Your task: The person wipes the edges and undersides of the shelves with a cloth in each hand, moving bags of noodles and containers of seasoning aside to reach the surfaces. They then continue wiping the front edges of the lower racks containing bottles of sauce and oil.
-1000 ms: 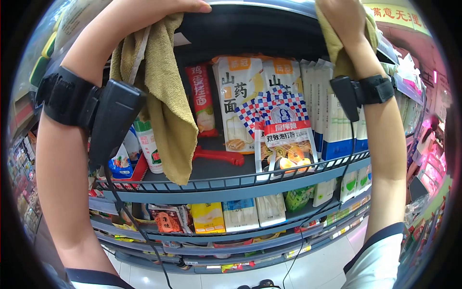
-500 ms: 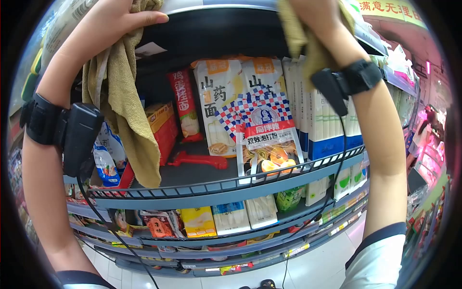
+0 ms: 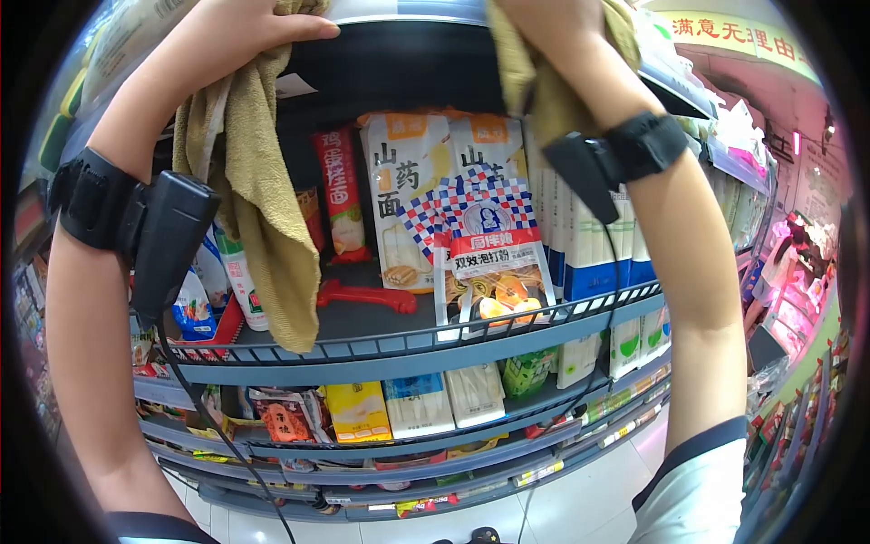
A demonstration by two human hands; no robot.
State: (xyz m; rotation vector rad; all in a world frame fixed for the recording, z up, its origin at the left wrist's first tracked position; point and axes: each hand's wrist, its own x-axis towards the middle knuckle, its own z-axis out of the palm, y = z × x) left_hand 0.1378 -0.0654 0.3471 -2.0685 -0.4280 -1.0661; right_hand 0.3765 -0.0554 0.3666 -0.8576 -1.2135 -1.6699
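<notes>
At the top left, my left hand (image 3: pixel 237 29) grips a mustard-brown towel (image 3: pixel 267 208), its thumb stretched out along the upper shelf's edge. The towel hangs down in front of the shelf goods, its lower end close to the wire rail. My right hand (image 3: pixel 555 25), up at the upper shelf's front, is closed on another stretch of mustard-brown cloth (image 3: pixel 566 104). The fingertips of both hands are hidden by the cloth and the frame's top edge. Below and between the hands stand white noodle packs (image 3: pixel 394 199) and a checkered baking powder bag (image 3: pixel 494 254).
A red plastic tool-like piece (image 3: pixel 367 296) lies on the shelf behind the wire rail (image 3: pixel 435 343). A red noodle pack (image 3: pixel 340 195) leans at the back. Lower shelves hold more packets, including a yellow one (image 3: pixel 358 412). Dark cables hang from both wrist straps. At far right is another person (image 3: pixel 775 276).
My right hand has moved left with its cloth, and my left hand slightly right with the towel. A white bottle now shows left of the towel. The view has shifted a little.
</notes>
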